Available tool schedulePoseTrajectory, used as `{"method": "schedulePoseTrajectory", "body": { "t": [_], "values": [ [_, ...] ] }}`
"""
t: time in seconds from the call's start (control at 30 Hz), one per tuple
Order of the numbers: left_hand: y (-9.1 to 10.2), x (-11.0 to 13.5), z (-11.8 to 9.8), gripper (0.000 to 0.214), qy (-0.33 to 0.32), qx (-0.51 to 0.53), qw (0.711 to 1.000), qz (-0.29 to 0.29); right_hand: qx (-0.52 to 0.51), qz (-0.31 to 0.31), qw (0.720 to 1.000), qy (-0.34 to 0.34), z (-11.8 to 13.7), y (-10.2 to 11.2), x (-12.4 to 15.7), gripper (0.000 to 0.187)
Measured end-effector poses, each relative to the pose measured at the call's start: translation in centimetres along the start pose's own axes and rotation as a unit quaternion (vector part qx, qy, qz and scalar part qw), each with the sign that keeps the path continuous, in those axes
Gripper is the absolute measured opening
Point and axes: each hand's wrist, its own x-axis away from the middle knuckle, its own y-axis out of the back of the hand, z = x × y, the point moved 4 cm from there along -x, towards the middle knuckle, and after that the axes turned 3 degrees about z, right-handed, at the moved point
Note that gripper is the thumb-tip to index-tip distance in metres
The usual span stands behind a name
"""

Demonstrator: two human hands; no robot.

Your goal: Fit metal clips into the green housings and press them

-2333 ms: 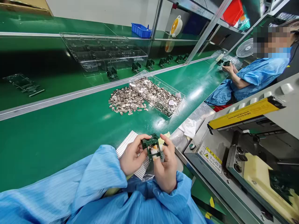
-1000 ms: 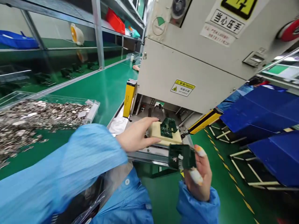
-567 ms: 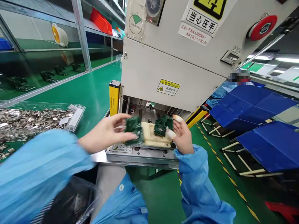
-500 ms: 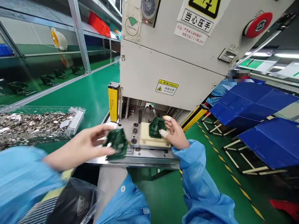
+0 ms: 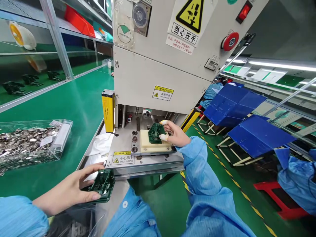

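- grey machine [image 5: 153, 70] carries most of the writing; its white sign [image 5: 184, 34], under a yellow triangle [image 5: 191, 14] with a hand picture, reads "当心压手"; the strip [image 5: 179, 45] below that has red writing beginning "注意"
- lower label [image 5: 163, 93], yellow and white, reads "警告/warning", "高温注意", "hot surface"; the bed label [image 5: 122, 158] at the front left reads "小心伤手", "injure hand"
- red button [image 5: 230, 41] is marked "stop"; the yellow bar [image 5: 108, 112] at the machine's left has print too small to read
- left hand [image 5: 70, 187] grasps the first green part [image 5: 103, 185], thumb on the near side and fingers on the far side; the part sticks out to the right of the grip, in front of the machine's left corner and well apart from the cream block [image 5: 144, 141]
- right hand [image 5: 177, 133] pinches the second green part [image 5: 154, 133] at its right side, between thumb and finger, both tips wrapped in white; most of this part lies left of the grip, on the cream block
- clear box [image 5: 64, 135] of small metal pieces [image 5: 27, 141] stands on the green bench [image 5: 81, 103], beyond the left hand; a white cloth [image 5: 102, 144] lies between box and machine
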Motion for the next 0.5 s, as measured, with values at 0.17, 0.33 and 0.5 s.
{"method": "schedulePoseTrajectory", "body": {
  "t": [0.17,0.33,0.5],
  "values": [
    [-0.2,0.7,-0.2,0.072,0.018,0.007,0.999,0.030,-0.028,-0.022,0.999,-0.013,0.1,-0.3,0.1,0.052],
    [-0.1,0.8,0.6,0.075,0.013,0.038,0.999,0.017,0.004,-0.008,1.000,0.013,0.3,-0.4,0.5,0.050],
    [0.6,0.1,1.7,0.075,0.022,0.022,0.994,0.101,0.055,0.017,0.998,0.007,0.0,0.2,0.5,0.049]
  ]
}}
